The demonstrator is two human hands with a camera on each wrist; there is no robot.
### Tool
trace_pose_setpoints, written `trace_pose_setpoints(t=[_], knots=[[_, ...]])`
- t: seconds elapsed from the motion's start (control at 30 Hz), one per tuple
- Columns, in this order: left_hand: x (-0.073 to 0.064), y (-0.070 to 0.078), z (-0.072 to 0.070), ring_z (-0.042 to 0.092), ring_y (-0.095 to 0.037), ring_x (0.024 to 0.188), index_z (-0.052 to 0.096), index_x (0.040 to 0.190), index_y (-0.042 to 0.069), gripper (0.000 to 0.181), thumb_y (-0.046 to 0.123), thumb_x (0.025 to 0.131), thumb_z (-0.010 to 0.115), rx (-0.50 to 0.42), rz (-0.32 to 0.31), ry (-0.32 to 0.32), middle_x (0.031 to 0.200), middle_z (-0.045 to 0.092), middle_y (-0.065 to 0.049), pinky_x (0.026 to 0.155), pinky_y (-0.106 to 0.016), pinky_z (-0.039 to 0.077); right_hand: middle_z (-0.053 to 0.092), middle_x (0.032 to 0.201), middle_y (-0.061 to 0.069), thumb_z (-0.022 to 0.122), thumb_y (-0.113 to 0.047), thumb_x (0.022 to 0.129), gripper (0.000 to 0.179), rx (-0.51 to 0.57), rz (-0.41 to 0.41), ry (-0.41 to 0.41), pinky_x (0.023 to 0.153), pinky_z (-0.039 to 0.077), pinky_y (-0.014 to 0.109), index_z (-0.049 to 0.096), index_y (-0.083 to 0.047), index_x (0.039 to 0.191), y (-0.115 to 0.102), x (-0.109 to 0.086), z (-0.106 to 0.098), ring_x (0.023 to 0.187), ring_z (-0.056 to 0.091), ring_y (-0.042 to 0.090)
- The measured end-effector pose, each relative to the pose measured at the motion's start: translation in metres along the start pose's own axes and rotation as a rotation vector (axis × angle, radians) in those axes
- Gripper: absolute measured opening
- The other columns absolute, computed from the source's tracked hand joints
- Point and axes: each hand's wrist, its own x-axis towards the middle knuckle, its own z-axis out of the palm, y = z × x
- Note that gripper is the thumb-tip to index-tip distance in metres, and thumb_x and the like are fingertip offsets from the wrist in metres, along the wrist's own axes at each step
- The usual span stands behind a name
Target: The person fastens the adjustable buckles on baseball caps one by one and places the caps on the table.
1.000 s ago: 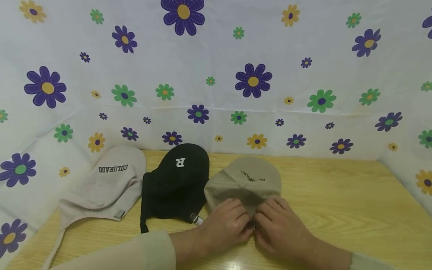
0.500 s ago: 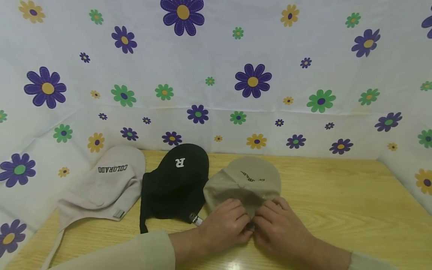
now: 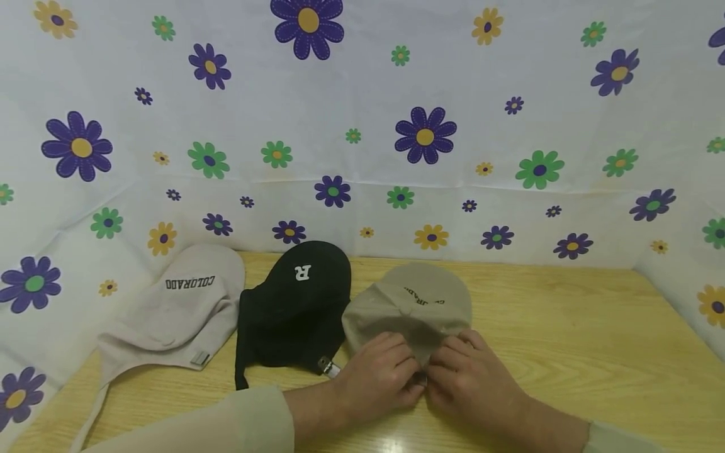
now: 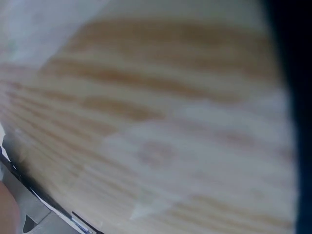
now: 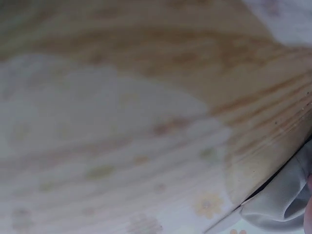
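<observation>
A beige baseball cap (image 3: 408,308) lies on the wooden table with its brim toward the back wall and dark lettering partly folded out of sight. At its near edge my left hand (image 3: 376,374) and right hand (image 3: 478,377) meet, fingers curled, both pinching the cap's back strap. A small shiny bit shows between the thumbs; the fingertips are mostly hidden behind the knuckles. In the left wrist view a corner of the cap (image 4: 22,195) appears at lower left. Creased cap fabric (image 5: 275,204) shows at lower right in the right wrist view, by a fingertip.
Left of the beige cap lies a black cap (image 3: 300,314) with a white R and a metal strap clip (image 3: 330,367) near my left wrist. Farther left is a pale cap (image 3: 187,308) reading COLORADO, its strap trailing forward. A flowered cloth (image 3: 362,82) stands behind the table (image 3: 566,327).
The hands stay at the beige cap's near edge, with only slight finger movement. All three caps lie where they were.
</observation>
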Motion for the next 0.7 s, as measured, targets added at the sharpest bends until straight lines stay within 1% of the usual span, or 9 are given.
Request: trace_pose_setpoints(t=[0.13, 0.3, 0.4, 0.5, 0.7], knots=[[-0.0011, 0.0004, -0.0002, 0.057, -0.011, 0.078, 0.066, 0.075, 0.016, 0.016, 0.028, 0.077, 0.075, 0.002, 0.006, -0.007, 0.078, 0.061, 0.007, 0.078, -0.026, 0.049, 0.066, 0.085, -0.006, 0.054, -0.022, 0.091, 0.024, 0.019, -0.017, 0.021, 0.085, 0.043, 0.037, 0.075, -0.013, 0.084, -0.0002, -0.0003, 0.0005, 0.084, 0.059, 0.015], [-0.0001, 0.0002, -0.0010, 0.057, -0.012, 0.074, 0.064, 0.073, 0.015, 0.016, 0.026, 0.078, 0.074, 0.029, 0.030, -0.001, 0.075, 0.059, 0.006, 0.074, -0.026, 0.049, 0.067, 0.088, -0.005, 0.057, -0.021, 0.091, 0.021, 0.033, -0.039, 0.010, 0.086, 0.043, 0.037, 0.075, -0.013, 0.085, 0.0023, 0.0005, -0.0003, 0.087, 0.060, 0.015], [0.0011, 0.0013, -0.0014, 0.056, -0.012, 0.072, 0.062, 0.071, 0.015, 0.017, 0.026, 0.077, 0.074, 0.049, 0.050, 0.001, 0.073, 0.057, 0.006, 0.074, -0.027, 0.049, 0.067, 0.089, -0.003, 0.054, -0.021, 0.092, 0.024, 0.031, -0.065, 0.001, 0.087, 0.044, 0.036, 0.075, -0.012, 0.085, 0.0030, 0.0009, -0.0008, 0.090, 0.061, 0.017], [0.0026, 0.0023, -0.0015, 0.057, -0.012, 0.073, 0.061, 0.070, 0.015, 0.016, 0.025, 0.076, 0.074, 0.049, 0.029, 0.001, 0.073, 0.058, 0.006, 0.077, -0.028, 0.049, 0.068, 0.091, -0.002, 0.055, -0.020, 0.092, 0.023, 0.041, -0.074, 0.001, 0.089, 0.044, 0.036, 0.075, -0.011, 0.087, 0.0038, 0.0011, -0.0012, 0.092, 0.063, 0.018], [0.0020, 0.0036, -0.0020, 0.057, -0.012, 0.074, 0.062, 0.071, 0.016, 0.016, 0.027, 0.079, 0.071, 0.065, -0.025, -0.038, 0.074, 0.060, 0.007, 0.080, -0.030, 0.046, 0.067, 0.088, -0.004, 0.065, -0.017, 0.084, 0.012, 0.059, -0.067, -0.006, 0.088, 0.044, 0.034, 0.075, -0.011, 0.085, 0.0036, 0.0019, -0.0019, 0.088, 0.061, 0.015]])
